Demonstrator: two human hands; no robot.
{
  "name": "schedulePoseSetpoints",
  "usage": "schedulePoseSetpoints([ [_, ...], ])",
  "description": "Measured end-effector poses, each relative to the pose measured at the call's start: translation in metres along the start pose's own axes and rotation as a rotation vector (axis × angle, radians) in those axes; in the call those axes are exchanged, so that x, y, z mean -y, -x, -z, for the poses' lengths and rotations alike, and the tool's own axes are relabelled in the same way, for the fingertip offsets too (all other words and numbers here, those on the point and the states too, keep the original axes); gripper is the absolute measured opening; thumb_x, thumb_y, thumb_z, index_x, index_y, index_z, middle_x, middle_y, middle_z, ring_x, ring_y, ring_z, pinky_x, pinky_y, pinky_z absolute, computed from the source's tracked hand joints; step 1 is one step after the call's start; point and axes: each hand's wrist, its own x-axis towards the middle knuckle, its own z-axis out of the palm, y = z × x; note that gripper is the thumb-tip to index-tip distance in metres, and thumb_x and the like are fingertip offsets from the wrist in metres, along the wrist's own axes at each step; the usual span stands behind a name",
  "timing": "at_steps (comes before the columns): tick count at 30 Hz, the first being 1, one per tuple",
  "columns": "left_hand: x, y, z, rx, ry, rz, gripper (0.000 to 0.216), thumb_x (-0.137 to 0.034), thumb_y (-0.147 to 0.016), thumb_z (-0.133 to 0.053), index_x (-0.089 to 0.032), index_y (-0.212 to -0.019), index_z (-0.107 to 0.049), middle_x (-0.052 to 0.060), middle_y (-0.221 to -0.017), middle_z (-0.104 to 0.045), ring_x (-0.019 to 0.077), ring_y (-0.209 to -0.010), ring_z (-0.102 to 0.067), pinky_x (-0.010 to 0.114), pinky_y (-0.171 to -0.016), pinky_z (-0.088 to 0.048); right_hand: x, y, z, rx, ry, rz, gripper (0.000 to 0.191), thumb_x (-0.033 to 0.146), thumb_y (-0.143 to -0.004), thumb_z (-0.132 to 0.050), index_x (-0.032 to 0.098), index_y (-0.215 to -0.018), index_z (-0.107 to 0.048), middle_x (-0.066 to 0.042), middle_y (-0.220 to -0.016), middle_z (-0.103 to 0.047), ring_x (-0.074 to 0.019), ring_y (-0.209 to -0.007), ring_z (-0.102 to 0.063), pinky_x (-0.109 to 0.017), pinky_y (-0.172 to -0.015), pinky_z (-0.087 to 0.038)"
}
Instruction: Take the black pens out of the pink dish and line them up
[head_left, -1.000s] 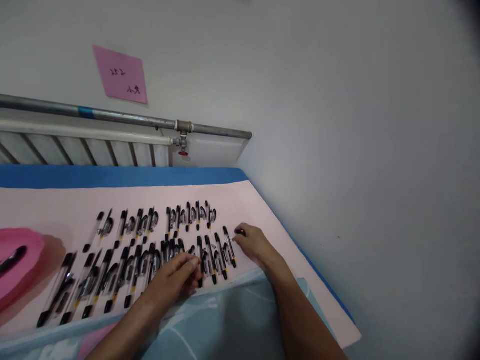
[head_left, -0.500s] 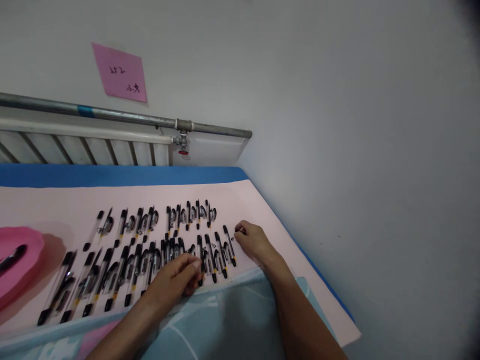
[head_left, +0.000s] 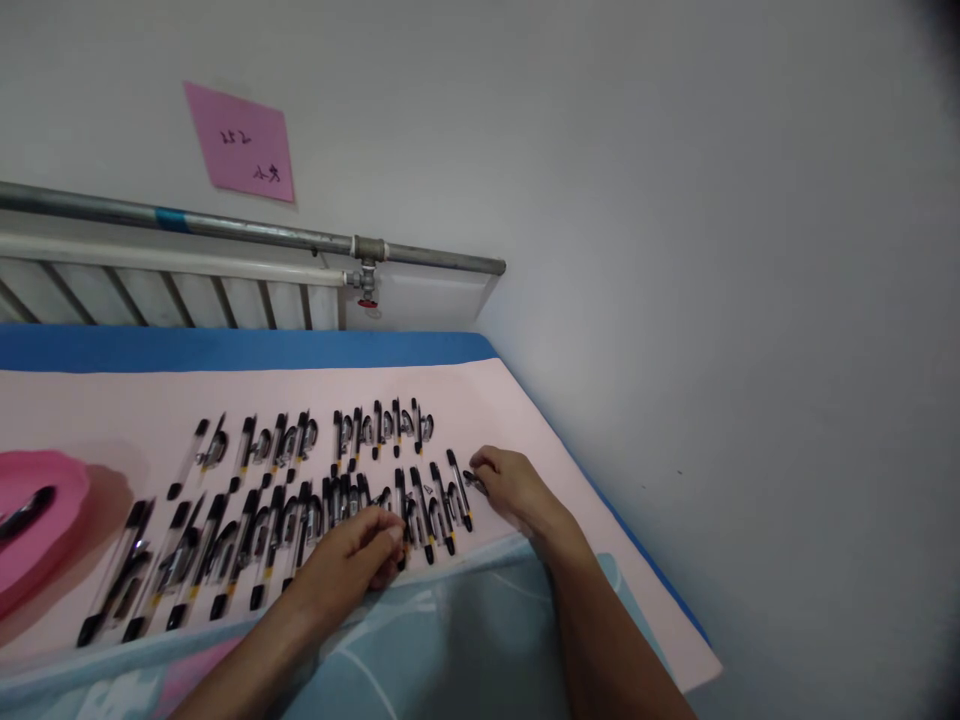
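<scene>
Several black-capped clear pens (head_left: 300, 500) lie in two rows on a pale pink sheet (head_left: 495, 400). My left hand (head_left: 352, 560) rests near the front row's right part, its fingers curled and pinched against a pen there. My right hand (head_left: 510, 485) sits at the right end of the front row, fingers closed round a small dark pen (head_left: 474, 480) held close to the sheet.
A pink dish (head_left: 37, 520) with a dark pen in it stands at the far left. Blue table surface (head_left: 300, 350) borders the sheet behind and right. A radiator (head_left: 187, 300) and metal pipe (head_left: 300, 240) run along the back wall, with a pink note (head_left: 240, 145) above. Light blue cloth (head_left: 450, 640) lies at the front.
My right hand has shifted slightly left toward the end of the pen row. My left hand stays almost still.
</scene>
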Motion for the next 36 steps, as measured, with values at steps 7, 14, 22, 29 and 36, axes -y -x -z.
schedulePoseSetpoints([
  [7,0.0034,-0.0011,0.0006,0.002,0.008,-0.023,0.025,-0.041,-0.068,-0.056,-0.017,-0.075,-0.054,-0.002,-0.060,-0.053,0.0094,-0.051,-0.045,0.022,-0.049,-0.032,0.0018,0.0024,0.0011,0.011,0.056,-0.018,0.023,0.016,-0.072,-0.045,0.019,-0.082,-0.065,-0.005,-0.077,-0.066,-0.0161,-0.070,-0.057,-0.024,-0.063,-0.037],
  [14,0.0039,-0.0016,0.0016,0.020,-0.010,-0.030,0.026,-0.041,-0.069,-0.054,-0.017,-0.078,-0.052,-0.002,-0.059,-0.051,0.0091,-0.050,-0.043,0.022,-0.048,-0.031,-0.0023,0.0031,0.0001,0.097,0.008,0.040,0.022,0.018,-0.070,-0.047,0.020,-0.083,-0.065,-0.001,-0.071,-0.063,-0.0127,-0.063,-0.054,-0.021,-0.057,-0.036],
  [22,0.0022,-0.0008,0.0014,0.027,-0.048,-0.039,0.025,-0.041,-0.071,-0.051,-0.017,-0.078,-0.051,-0.002,-0.060,-0.052,0.0090,-0.051,-0.043,0.022,-0.049,-0.032,-0.0031,0.0008,-0.0028,0.116,0.059,0.149,0.017,0.018,-0.069,-0.051,0.021,-0.076,-0.066,-0.002,-0.075,-0.062,-0.0133,-0.069,-0.053,-0.022,-0.062,-0.035],
  [29,0.0021,-0.0022,0.0021,0.033,-0.102,-0.020,0.028,-0.042,-0.069,-0.049,-0.016,-0.080,-0.049,-0.003,-0.061,-0.051,0.0091,-0.052,-0.044,0.022,-0.050,-0.033,0.0008,0.0008,-0.0044,0.063,0.082,0.132,0.019,0.020,-0.075,-0.046,0.020,-0.083,-0.063,-0.002,-0.077,-0.062,-0.0133,-0.069,-0.053,-0.022,-0.062,-0.035],
  [36,0.0068,-0.0030,0.0028,0.025,-0.088,-0.022,0.028,-0.041,-0.070,-0.050,-0.016,-0.082,-0.051,-0.003,-0.062,-0.051,0.0094,-0.053,-0.045,0.023,-0.051,-0.034,-0.0003,0.0007,-0.0059,0.033,0.025,0.075,0.022,0.021,-0.075,-0.047,0.019,-0.091,-0.062,-0.002,-0.071,-0.063,-0.0126,-0.064,-0.055,-0.022,-0.060,-0.037],
])
